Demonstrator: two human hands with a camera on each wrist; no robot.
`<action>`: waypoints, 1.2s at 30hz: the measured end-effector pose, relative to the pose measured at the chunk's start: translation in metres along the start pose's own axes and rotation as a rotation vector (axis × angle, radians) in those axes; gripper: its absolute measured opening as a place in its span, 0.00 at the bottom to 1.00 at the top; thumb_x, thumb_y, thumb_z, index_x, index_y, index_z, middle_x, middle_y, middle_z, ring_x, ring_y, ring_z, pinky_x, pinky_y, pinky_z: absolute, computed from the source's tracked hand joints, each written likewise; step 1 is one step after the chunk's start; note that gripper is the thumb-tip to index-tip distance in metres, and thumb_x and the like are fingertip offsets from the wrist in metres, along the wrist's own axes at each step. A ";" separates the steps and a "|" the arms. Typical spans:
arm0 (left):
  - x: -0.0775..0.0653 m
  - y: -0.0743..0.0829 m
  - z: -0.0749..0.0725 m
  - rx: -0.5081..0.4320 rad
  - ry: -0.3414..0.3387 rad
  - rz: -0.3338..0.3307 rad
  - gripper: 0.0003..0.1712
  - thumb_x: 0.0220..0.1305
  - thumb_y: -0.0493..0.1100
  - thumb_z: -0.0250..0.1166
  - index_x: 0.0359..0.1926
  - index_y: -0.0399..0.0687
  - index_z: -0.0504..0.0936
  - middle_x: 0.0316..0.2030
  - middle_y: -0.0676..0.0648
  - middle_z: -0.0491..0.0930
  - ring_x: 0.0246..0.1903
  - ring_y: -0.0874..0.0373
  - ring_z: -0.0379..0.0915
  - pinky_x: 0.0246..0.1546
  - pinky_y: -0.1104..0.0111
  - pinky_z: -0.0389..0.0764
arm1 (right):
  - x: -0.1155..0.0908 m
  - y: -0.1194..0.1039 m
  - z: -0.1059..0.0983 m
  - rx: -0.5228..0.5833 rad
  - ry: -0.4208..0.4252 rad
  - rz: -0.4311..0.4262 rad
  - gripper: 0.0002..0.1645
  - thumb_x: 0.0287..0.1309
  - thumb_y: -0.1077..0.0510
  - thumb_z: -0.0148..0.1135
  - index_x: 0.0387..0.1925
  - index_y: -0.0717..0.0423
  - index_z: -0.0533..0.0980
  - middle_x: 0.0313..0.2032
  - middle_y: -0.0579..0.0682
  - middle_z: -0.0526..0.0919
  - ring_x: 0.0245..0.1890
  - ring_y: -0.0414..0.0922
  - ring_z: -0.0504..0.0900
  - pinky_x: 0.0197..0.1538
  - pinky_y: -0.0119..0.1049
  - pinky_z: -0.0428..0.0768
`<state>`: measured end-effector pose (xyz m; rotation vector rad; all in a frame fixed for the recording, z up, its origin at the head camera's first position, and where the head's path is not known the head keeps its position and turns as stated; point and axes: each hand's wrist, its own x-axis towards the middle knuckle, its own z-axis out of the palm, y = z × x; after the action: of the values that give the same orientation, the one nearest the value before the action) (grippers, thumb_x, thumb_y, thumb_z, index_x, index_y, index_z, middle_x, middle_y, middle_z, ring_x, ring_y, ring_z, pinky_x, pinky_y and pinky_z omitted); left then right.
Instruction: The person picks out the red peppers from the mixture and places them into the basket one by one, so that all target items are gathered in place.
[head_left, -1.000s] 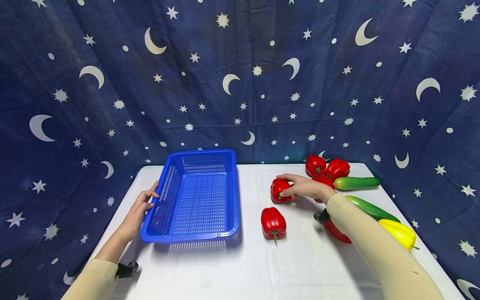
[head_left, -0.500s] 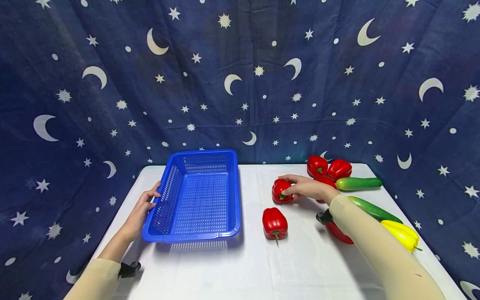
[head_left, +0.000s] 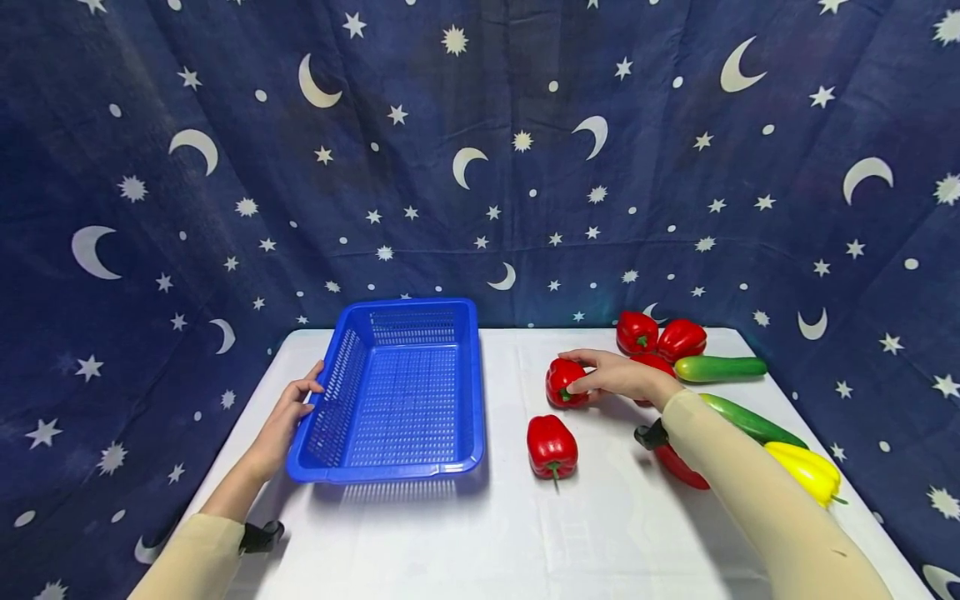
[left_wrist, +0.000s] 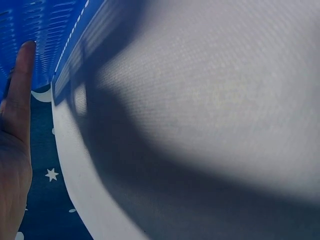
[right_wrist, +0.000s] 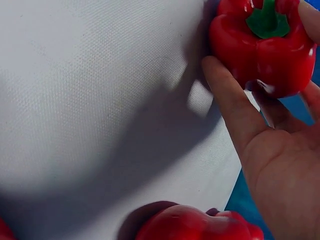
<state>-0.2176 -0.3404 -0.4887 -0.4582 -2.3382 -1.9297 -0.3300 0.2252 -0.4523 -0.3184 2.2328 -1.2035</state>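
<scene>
My left hand (head_left: 281,423) is at the left side of a blue plastic basket (head_left: 480,417), its fingertips hooked over the rim. In the left wrist view, one finger (left_wrist: 21,95) lies along the outside of the slotted basket wall. To the right of the basket, my right hand (head_left: 611,375) holds a red bell pepper (head_left: 558,382) with its green stem facing the wearer. The right wrist view shows thumb and fingers spread around this pepper (right_wrist: 260,55). Nearer the front lies another red bell pepper (head_left: 551,446), untouched.
Several red bell peppers (head_left: 681,340) cluster at the back right. Beside them lie a green cucumber (head_left: 723,368) and a second cucumber (head_left: 753,418), partly behind the right sleeve. A yellow bell pepper (head_left: 806,471) sits near the right edge of the white-covered table (head_left: 450,542).
The whole head view has shifted slightly, moving everything a little rightward in it. Both hands keep their places on the basket and the red bell pepper.
</scene>
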 end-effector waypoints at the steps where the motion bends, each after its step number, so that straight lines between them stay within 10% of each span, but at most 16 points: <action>1: 0.000 0.000 0.000 -0.001 0.002 -0.001 0.15 0.69 0.27 0.38 0.55 0.29 0.60 0.81 0.37 0.42 0.78 0.38 0.29 0.60 0.79 0.56 | 0.000 0.000 0.000 0.008 -0.001 0.001 0.51 0.54 0.50 0.75 0.76 0.48 0.62 0.69 0.60 0.65 0.60 0.56 0.72 0.53 0.46 0.81; 36: 0.000 0.003 0.001 0.017 0.027 -0.024 0.15 0.69 0.29 0.40 0.55 0.30 0.61 0.81 0.40 0.44 0.79 0.40 0.30 0.61 0.80 0.53 | 0.001 -0.026 -0.007 0.037 0.045 -0.079 0.48 0.55 0.60 0.71 0.76 0.50 0.63 0.66 0.60 0.67 0.42 0.51 0.83 0.49 0.46 0.83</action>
<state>-0.2162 -0.3386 -0.4864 -0.4028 -2.3527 -1.9116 -0.3368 0.2148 -0.4287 -0.3721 2.2517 -1.3040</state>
